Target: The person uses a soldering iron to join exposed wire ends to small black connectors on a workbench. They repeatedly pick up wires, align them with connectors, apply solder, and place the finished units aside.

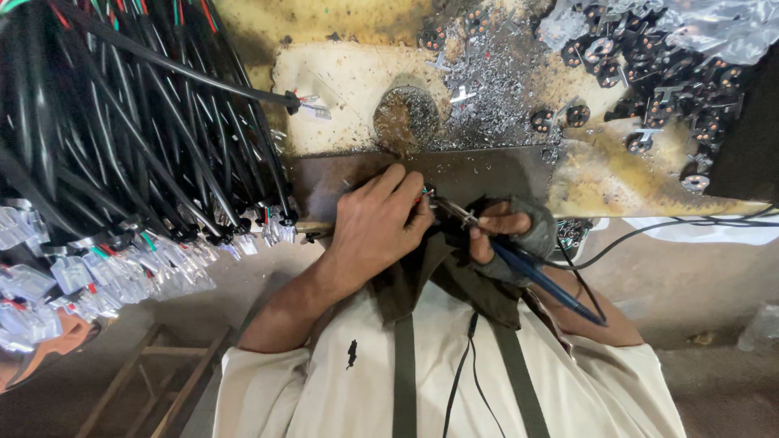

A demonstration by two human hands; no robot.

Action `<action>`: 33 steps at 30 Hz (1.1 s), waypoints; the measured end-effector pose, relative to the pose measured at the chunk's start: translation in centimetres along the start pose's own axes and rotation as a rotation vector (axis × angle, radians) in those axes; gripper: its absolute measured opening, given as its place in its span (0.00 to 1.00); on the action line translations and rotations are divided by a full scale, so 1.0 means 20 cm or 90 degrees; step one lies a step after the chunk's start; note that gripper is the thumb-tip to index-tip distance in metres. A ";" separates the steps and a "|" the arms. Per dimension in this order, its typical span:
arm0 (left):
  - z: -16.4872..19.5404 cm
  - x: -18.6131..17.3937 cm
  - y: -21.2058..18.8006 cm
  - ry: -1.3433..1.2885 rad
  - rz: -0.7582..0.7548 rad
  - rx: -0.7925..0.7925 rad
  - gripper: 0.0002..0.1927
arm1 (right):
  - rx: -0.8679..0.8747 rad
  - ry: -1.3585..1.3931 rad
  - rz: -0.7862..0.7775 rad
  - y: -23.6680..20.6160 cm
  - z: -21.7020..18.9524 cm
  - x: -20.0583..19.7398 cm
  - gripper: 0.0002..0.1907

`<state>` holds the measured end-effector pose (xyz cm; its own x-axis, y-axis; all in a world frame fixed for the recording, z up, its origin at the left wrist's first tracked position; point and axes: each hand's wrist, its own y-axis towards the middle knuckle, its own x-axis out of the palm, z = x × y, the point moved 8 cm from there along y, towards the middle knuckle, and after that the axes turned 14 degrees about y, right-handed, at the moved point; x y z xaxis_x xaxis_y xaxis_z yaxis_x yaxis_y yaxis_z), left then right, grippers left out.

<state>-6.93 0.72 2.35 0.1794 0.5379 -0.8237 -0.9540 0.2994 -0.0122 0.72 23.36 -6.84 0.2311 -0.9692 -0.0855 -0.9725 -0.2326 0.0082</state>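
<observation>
My left hand is closed around a small wire end with red and green strands, pinched at the fingertips by the edge of a dark metal plate. In a grey fingerless glove, my right hand grips a blue-handled soldering iron. The iron's metal tip touches the wire end at my left fingertips. The two hands sit close together just above my chest.
A thick bundle of black cables with clear plastic ends hangs at the left. The worn yellow bench has a round hole, metal filings, and small black round parts beside a plastic bag. A wooden stool stands below left.
</observation>
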 end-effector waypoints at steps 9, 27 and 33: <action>-0.01 0.01 -0.01 -0.005 -0.001 -0.004 0.09 | -0.229 -0.038 -0.099 0.22 -0.29 0.12 0.20; -0.01 -0.01 0.01 0.002 0.072 -0.015 0.08 | 0.379 0.475 0.250 0.52 -0.14 -0.24 0.07; -0.01 0.01 0.01 -0.007 0.066 -0.003 0.09 | -0.174 -0.370 -0.097 0.39 -0.41 0.02 0.04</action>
<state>-7.15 0.73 1.96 0.0815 0.5747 -0.8143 -0.9687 0.2380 0.0710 -6.50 20.59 1.27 0.2389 -0.7396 -0.6292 -0.8699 -0.4509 0.1998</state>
